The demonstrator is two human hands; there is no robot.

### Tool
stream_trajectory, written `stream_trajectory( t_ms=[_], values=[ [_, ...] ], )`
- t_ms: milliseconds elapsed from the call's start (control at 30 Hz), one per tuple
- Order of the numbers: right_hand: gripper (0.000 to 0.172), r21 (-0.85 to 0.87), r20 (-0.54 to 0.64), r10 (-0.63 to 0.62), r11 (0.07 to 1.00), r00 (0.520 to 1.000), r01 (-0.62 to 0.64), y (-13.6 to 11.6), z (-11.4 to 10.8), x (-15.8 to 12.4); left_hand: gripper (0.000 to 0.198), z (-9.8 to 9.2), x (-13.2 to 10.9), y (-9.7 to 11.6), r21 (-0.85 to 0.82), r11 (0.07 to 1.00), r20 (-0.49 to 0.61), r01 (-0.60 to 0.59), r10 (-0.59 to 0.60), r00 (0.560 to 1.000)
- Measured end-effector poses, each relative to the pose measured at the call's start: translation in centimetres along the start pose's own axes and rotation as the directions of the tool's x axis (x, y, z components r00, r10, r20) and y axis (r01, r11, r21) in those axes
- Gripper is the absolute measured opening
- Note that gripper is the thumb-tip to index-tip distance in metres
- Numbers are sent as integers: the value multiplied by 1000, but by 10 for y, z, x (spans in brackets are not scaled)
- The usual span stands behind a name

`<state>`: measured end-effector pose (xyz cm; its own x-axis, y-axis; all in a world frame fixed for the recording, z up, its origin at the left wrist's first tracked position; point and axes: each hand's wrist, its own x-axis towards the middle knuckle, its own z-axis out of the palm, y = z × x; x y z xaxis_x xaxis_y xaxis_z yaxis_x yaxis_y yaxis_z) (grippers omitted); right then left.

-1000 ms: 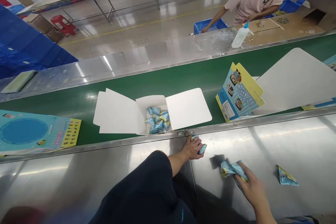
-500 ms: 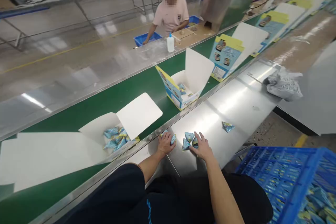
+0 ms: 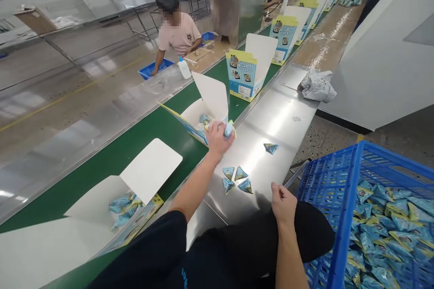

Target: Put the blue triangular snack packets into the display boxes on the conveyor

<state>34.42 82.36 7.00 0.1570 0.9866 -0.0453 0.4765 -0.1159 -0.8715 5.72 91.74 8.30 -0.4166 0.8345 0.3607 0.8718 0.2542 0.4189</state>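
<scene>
My left hand (image 3: 219,137) is closed around blue and yellow foil packets (image 3: 228,129), their number partly hidden by my fingers. It is at the near side of an open carton (image 3: 187,126) with a few packets inside. My right hand (image 3: 284,201) hangs at the near edge of the steel table, fingers curled, with nothing visible in it. Left of it, several pyramid-shaped packets (image 3: 228,185) lie grouped on the metal, and a single packet (image 3: 271,148) lies farther off. Another open carton (image 3: 149,214) on the left holds several packets.
A green conveyor belt (image 3: 135,140) carries more open cartons (image 3: 242,76) toward the back. A blue crate (image 3: 361,149) full of packets stands at my right. Striped cloth (image 3: 318,86) lies on the table. Across the belt are a glue bottle (image 3: 184,68) and a seated co-worker (image 3: 179,31).
My left hand has moved forward from the table to the carton with its packets. My right hand has left the grouped packets and drawn back right. The cartons have shifted left in view.
</scene>
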Motion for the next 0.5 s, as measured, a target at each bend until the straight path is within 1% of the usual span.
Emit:
stream_trajectory(
  t_ms=[67,100,133,167,200,233,267,300,333,367,400,467,500],
  values=[
    [60,4,-22,-24,1000,999,24,-3,4,-5,40,-9,47,10,9,987,-48,163,-163,986],
    [59,11,-50,-26,1000,998,26,-4,5,-7,44,-13,63,12,12,970,-58,242,-241,969],
    [57,26,-83,-22,999,996,24,-5,6,-10,49,-16,71,14,16,953,-61,303,-302,951],
    [56,48,-118,-12,999,993,18,-6,4,-15,54,-18,73,15,20,942,-62,335,-333,941],
    [54,79,-153,2,997,988,10,-7,0,-21,58,-19,67,17,26,943,-61,332,-330,942],
    [52,115,-187,20,993,982,2,-7,-7,-28,59,-17,54,19,33,955,-57,296,-293,954],
    [49,146,-219,38,989,975,-6,-6,-17,-37,57,-13,34,21,38,973,-46,230,-228,973],
    [46,165,-254,55,986,966,-12,-3,-32,-46,53,-8,10,23,42,989,-24,143,-142,990],
    [44,166,-297,68,986,952,-19,2,-51,-55,49,-1,-17,23,42,998,22,50,-51,998],
    [41,147,-354,80,989,932,-29,9,-73,-64,47,7,-46,23,34,999,89,-33,29,996],
    [39,110,-419,87,993,904,-44,18,-99,-71,44,15,-74,22,24,996,163,-86,81,983],
    [40,11,-557,98,994,825,-110,45,-156,-79,40,31,-124,16,22,994,314,-111,98,944],
    [42,-45,-601,105,985,792,-165,63,-185,-80,40,38,-143,12,36,994,386,-108,86,919]
  ],
)
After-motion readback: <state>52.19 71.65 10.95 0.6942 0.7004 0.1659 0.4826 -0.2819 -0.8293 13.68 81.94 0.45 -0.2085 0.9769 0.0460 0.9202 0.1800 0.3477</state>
